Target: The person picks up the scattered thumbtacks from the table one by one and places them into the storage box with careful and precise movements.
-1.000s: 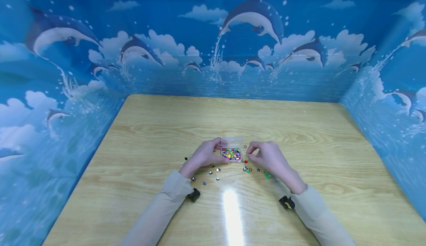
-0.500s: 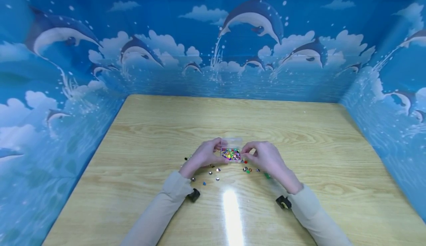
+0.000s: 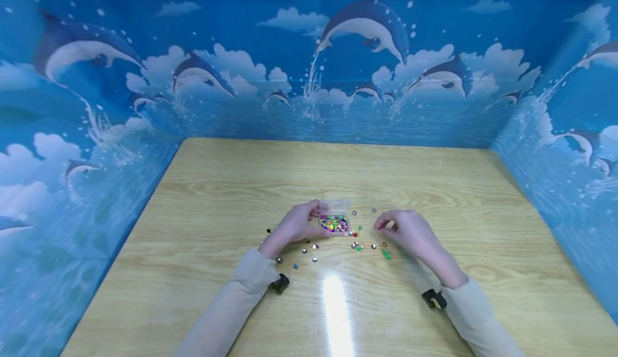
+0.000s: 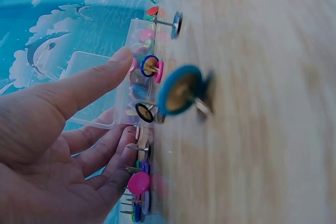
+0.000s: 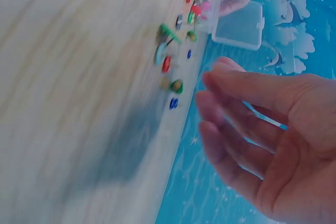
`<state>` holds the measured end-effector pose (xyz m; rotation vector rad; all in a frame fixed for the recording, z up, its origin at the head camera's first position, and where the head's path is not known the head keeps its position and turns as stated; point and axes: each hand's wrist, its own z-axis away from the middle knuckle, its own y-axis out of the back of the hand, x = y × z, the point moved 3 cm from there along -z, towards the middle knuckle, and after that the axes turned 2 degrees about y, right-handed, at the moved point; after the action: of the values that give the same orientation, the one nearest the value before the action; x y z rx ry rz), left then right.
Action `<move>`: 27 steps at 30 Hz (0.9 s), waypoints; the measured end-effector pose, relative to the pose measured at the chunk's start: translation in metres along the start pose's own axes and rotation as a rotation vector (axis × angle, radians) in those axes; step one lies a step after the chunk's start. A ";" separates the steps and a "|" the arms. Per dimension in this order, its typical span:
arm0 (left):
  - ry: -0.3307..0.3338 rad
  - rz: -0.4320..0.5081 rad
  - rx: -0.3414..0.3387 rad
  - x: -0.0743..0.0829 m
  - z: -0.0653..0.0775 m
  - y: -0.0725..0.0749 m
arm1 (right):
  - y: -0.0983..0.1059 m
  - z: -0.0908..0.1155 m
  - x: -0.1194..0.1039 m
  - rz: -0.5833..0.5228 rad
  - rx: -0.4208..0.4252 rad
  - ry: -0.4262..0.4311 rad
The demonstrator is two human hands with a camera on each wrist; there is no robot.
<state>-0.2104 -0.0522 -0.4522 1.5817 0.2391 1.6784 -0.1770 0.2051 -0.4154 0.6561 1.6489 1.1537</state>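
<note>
**Right hand drew off from a box of tacks while the left held on**

From where I stood, the clear box (image 4: pixel 123 106) sat near the middle of the table (image 3: pixel 270 175), with a heap of bright tacks (image 3: pixel 334 224) inside. Its lid (image 5: pixel 239 22) was tipped back on the far side, presumably so that the mouth was free to reach from the front and the right.

The left hand (image 3: pixel 295 225) gripped the box from its left end, thumb on the near wall, fingers curled toward the far side. I took that hold as a way to stop so light a thing from sliding.

The right hand (image 3: pixel 410 232) hung to the right of the box, well apart from it, fingers loosely bent and thumb near the forefinger. I saw nothing between them.

Loose tacks lay around the box: a blue tack (image 3: pixel 295 266) to the near left, green tacks (image 3: pixel 387 254) to the near right.

Half a second earlier, the right fingertips had been at the box's right wall. Now they had pulled away, uncovering a small tack (image 3: pixel 374 210) beyond the box's right end. The left hand and the box had hardly shifted.
</note>
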 end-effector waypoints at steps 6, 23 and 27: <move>0.010 -0.004 0.005 0.000 0.000 0.001 | -0.003 0.009 0.010 0.006 -0.095 0.005; -0.004 0.014 0.000 0.000 0.000 0.000 | -0.008 0.005 0.008 0.003 -0.047 0.024; -0.004 0.014 0.002 -0.001 0.000 0.000 | -0.009 -0.002 0.000 -0.008 -0.005 0.037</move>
<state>-0.2109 -0.0528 -0.4526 1.5912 0.2280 1.6861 -0.1778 0.2007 -0.4234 0.6278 1.6777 1.1703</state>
